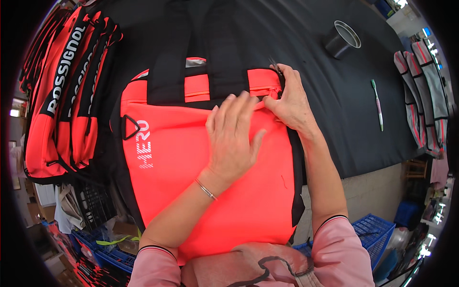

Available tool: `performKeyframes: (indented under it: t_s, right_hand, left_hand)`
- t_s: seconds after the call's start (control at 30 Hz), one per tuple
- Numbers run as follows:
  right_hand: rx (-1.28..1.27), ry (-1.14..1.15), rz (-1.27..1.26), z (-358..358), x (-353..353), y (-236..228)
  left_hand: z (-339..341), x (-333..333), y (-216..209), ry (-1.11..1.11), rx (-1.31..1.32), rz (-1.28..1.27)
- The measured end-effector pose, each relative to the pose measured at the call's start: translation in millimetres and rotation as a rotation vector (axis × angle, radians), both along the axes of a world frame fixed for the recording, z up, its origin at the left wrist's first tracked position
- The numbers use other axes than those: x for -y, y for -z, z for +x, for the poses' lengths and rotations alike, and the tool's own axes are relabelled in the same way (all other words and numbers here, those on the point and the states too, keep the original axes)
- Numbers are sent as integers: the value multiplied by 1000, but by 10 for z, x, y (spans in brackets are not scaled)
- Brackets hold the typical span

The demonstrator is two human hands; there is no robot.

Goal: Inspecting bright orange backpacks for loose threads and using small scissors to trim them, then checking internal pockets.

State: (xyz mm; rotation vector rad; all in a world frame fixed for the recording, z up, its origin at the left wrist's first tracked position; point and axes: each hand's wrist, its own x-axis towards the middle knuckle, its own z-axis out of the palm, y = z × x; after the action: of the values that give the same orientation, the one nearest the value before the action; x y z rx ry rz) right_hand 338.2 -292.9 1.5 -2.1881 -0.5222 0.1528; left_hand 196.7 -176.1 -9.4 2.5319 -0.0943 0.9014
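Note:
A bright red-orange and black backpack (258, 191) lies flat in front of me, its straps stretching away over the black cloth. My left hand (233, 136) rests over the upper middle of its front panel, fingers stretched out and slightly blurred, holding nothing. At the upper right corner, my right hand (290, 101) is closed, with the thumb by the zipper (267, 91). Dark thin tips of what look like thread snips (274, 64) stick out above its fingers; the rest is hidden in the hand. A loose dark thread (283, 182) lies on the panel.
Similar red and black bags (62, 105) are stacked at the left. On the black-covered table (334, 119) stand a dark metal cup (342, 40) and a toothbrush (377, 105). Grey bags (423, 95) lie at the right edge. Blue crates (375, 234) sit below the table.

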Motion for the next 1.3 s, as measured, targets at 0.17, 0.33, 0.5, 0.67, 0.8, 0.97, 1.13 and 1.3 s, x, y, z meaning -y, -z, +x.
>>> performKeyframes:
  t_s: [0.17, 0.33, 0.5, 0.67, 0.8, 0.97, 1.13, 1.3]
  right_hand:
    - [1, -20, 30, -5, 2, 44]
    - [87, 6, -26, -28, -9, 75]
    - [96, 11, -17, -37, -16, 106]
    - [68, 18, -34, -47, -2, 90]
    - [83, 14, -17, -53, -9, 103]
    - [81, 28, -22, -58, -17, 107]
    - [122, 27, -8, -76, -17, 110]
    - [116, 22, -14, -70, -20, 96]
  left_hand:
    - [41, -54, 141, -31, -297, 78]
    - [64, -72, 70, -21, -312, 50]
    - [83, -107, 86, -22, -290, 97]
    - [49, -133, 98, 45, -206, 57]
    - [153, -275, 164, -58, -156, -232]
    - [438, -454, 101, -92, -240, -185]
    - [538, -449, 105, -86, -267, -47]
    - [591, -471, 201, -97, -201, -2]
